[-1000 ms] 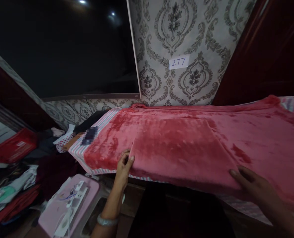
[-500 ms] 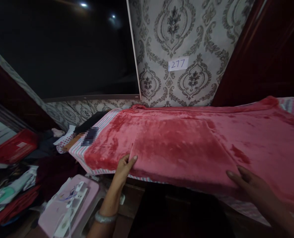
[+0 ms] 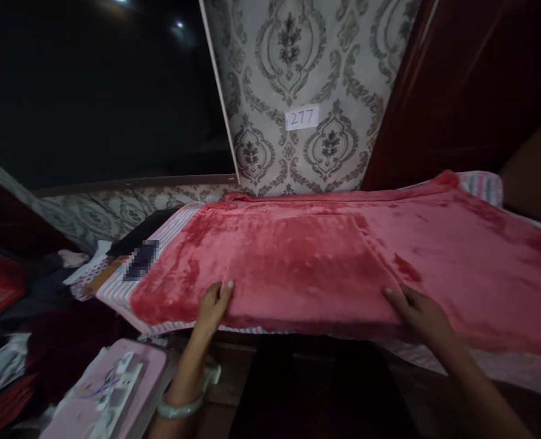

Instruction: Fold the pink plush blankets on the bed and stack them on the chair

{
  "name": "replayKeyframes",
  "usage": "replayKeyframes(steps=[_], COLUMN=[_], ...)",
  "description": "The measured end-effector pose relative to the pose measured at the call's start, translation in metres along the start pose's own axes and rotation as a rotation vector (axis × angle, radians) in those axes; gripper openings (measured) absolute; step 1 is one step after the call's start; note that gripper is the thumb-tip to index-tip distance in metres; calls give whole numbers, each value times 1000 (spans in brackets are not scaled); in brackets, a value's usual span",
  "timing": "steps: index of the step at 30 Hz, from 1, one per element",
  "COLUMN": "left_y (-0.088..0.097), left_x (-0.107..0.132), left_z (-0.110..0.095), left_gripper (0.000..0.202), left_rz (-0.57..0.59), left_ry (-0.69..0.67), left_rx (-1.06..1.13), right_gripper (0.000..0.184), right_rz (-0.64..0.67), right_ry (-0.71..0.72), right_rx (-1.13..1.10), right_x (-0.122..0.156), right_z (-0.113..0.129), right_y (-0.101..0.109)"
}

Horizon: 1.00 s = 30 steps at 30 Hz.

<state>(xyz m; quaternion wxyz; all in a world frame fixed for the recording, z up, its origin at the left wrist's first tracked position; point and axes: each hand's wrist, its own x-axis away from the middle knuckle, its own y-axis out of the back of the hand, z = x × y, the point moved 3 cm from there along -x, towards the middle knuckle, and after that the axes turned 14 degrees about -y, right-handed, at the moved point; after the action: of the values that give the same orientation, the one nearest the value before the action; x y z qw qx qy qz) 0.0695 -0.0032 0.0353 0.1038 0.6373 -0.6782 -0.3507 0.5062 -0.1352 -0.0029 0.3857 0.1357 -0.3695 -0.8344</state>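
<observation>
A folded red plush cloth lies flat on a larger red plush blanket with a striped border. At the folded cloth's near left corner, my left hand grips the edge, thumb on top. My right hand holds the near right corner in the same way, its thumb over the top. The fingers of both hands are partly hidden by the cloth. A bracelet circles my left wrist.
A dark, pixelated object rests on the blanket's left border. To the lower left stands a pink-lidded box with a power strip on it. A large screen and a patterned wall with a paper marked 277 are behind.
The view has swung to the right, so the scene appears shifted left. Both hands stay at the near corners of the folded cloth, which looks much the same.
</observation>
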Motion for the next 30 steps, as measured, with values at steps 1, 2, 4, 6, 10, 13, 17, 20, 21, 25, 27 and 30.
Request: replayKeyframes(steps=[1,2,4,6,10,13,17,20,21,25,27,30], left_y=[-3,-5,-8,-8,-2,3,-3,-8,-9,-9,-8,-7], left_x=[-2,-4,-5,-5,-9,-21,-41,-49,-50,-54,-55,-55], left_z=[1,3,7,9,4,-5,-15,-10,-5,19,26,24], left_gripper=[61,61,60,61,60,63,62,57,57,61,66,75], left_rz=[21,36,28,27,48,-56,-21,33,32,-9,-15,-27], left_ry=[4,12,28,40,32,13,-3,17,37,88,97,36], left_rx=[-37,-62,-72,-47,-65,-138,-217,-239,-235,-218,-220,-249], right_gripper=[57,58,59,59,52,46,38,28,26,29,33,32], right_rz=[-36,-67,-93,-88,-115,-136,-135,-107,-95,-88,-94,-149], right_ry=[4,6,9,9,78,129,65,44,48,44,43,115], right_rx=[-3,-10,-19,-20,-74,-143,-171,-48,7,121,131,133], right_x=[1,1,0,-2,-7,-16,-34,-41,-41,-35,-31,-25], right_z=[2,2,0,-3,7,24,42,48,48,41,37,33], right_y=[-1,-2,-5,-6,0,6,11,9,7,1,0,1])
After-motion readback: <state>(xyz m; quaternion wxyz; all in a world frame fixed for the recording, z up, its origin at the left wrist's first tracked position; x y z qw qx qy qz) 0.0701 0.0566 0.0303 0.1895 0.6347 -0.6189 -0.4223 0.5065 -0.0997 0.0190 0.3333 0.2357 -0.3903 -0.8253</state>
